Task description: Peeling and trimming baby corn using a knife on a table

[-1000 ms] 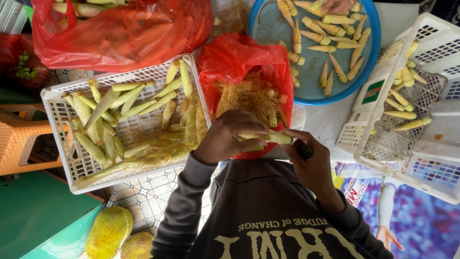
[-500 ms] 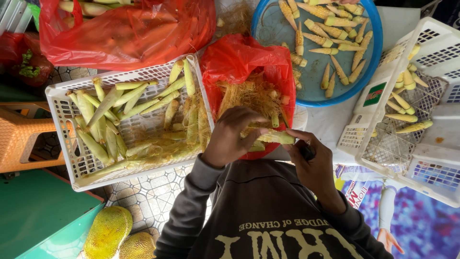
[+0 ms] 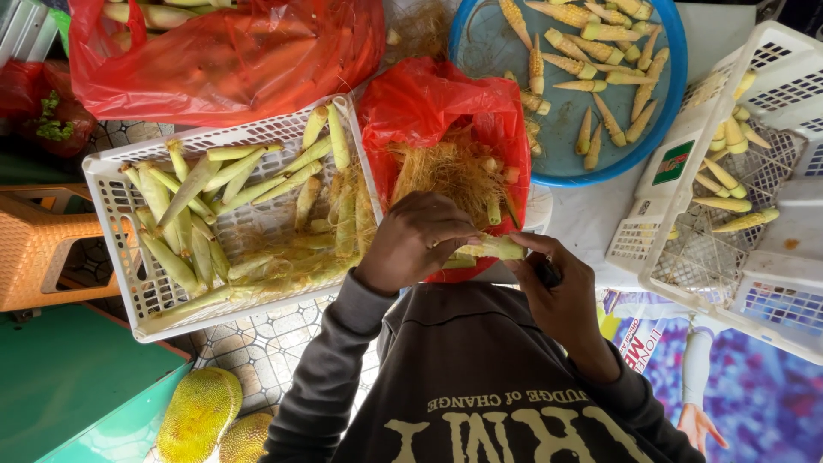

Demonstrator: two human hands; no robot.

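From the head view, a baby corn ear [image 3: 490, 249] is being gripped over the red bag [image 3: 446, 111] by the left hand [image 3: 416, 240], fingers curled tight; a dark knife handle [image 3: 546, 273] is being clasped in the right hand [image 3: 561, 296], just right of the bag.
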